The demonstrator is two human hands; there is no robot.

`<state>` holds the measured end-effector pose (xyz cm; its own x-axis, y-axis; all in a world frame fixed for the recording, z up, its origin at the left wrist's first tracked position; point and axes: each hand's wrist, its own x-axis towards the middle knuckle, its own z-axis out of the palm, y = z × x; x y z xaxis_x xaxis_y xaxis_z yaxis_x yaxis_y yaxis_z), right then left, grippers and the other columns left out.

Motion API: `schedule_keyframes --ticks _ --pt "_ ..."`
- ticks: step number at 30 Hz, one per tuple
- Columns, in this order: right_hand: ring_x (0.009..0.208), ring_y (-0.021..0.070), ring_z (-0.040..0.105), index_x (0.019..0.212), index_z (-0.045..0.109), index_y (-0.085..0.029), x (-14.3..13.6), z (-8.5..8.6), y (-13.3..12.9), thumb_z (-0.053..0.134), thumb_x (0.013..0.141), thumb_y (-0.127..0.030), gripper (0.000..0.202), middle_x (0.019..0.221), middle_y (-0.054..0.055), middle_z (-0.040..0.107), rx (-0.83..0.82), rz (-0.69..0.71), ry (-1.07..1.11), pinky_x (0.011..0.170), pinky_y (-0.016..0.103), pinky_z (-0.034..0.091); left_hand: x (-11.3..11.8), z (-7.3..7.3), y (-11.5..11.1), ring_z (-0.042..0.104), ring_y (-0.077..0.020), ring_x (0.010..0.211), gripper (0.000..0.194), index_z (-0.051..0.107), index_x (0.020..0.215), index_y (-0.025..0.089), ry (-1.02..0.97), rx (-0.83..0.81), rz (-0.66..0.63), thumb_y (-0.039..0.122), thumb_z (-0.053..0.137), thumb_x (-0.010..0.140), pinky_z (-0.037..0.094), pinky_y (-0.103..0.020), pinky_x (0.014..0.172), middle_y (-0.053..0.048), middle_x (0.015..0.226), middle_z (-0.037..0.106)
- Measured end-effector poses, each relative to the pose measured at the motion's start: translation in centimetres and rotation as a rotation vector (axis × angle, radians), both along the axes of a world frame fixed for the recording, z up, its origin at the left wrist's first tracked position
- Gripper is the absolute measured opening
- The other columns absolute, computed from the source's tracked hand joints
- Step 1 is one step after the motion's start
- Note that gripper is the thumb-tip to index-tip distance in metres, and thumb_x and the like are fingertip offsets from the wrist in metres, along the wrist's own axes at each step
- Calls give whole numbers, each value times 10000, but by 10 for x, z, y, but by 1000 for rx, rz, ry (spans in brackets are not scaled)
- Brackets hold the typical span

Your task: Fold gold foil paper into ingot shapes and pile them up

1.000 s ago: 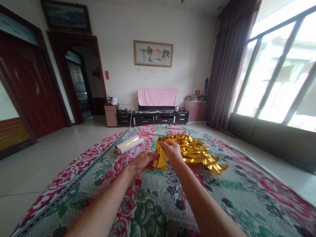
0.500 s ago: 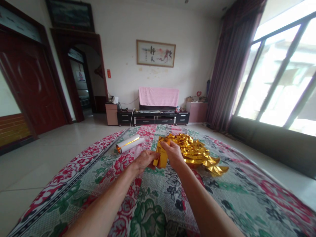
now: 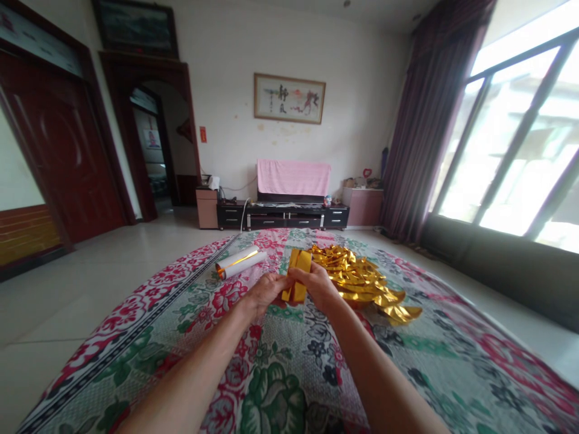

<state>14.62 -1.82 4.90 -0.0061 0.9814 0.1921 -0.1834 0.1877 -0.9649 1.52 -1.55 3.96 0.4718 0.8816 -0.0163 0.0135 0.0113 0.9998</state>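
Between my hands is a folded piece of gold paper (image 3: 299, 265), held upright above the patterned cloth. My left hand (image 3: 268, 292) pinches its lower left side. My right hand (image 3: 317, 281) grips the right side, its thumb lying across the front near the other thumb. Just to the right, a pile of shiny gold folded foil pieces (image 3: 362, 278) spreads over the cloth. Some fingertips are hidden behind the paper.
A floral cloth (image 3: 190, 349) covers the round surface under my arms. White rolls (image 3: 239, 261) with a gold strip lie at the back left. Beyond stands a low black cabinet (image 3: 271, 220) with a pink cloth (image 3: 294, 176) above it.
My right thumb has slid down from the top of the gold paper toward my left thumb, and the paper's upper part now shows. The view has shifted slightly.
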Motion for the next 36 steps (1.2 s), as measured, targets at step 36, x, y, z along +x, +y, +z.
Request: schedule_keyframes --ticks 36 --pt "387 90 455 633 527 -169 -2 -8 8 716 497 -292 263 464 -58 517 -113 -117 102 384 216 364 8 -12 -1 616 -159 516 368 640 773 116 86 -27 72 458 595 644 361 -204 429 -57 654 660"
